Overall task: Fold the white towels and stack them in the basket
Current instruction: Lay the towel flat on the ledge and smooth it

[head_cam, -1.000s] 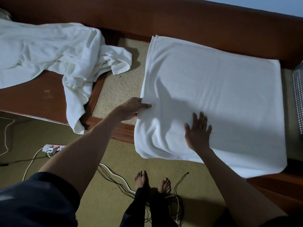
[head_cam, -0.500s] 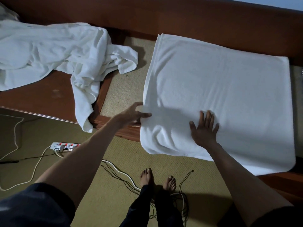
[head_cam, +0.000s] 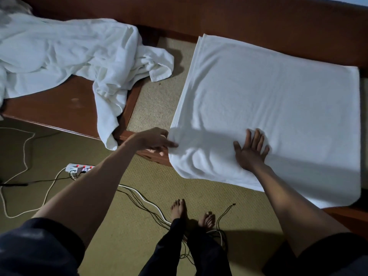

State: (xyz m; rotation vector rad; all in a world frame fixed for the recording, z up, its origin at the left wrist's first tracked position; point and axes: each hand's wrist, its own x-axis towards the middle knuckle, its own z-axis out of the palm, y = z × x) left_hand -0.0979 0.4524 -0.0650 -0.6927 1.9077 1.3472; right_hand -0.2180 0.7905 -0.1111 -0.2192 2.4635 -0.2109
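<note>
Pinching the left edge of the white folded terry towel (head_cam: pixel 278 100) close to its near-left corner, the left hand (head_cam: pixel 157 140) has its thumb on top and fingers underneath; the right hand (head_cam: pixel 251 150) lies flat on the towel, fingers straight and spread, near the front edge; the towel sits at the right end of the red-brown wooden bench (head_cam: pixel 59 108), its front edge overhanging; a crumpled heap of white towels (head_cam: pixel 69 56) occupies the bench's left end; a white power strip (head_cam: pixel 79 168) lies on the floor below.
</note>
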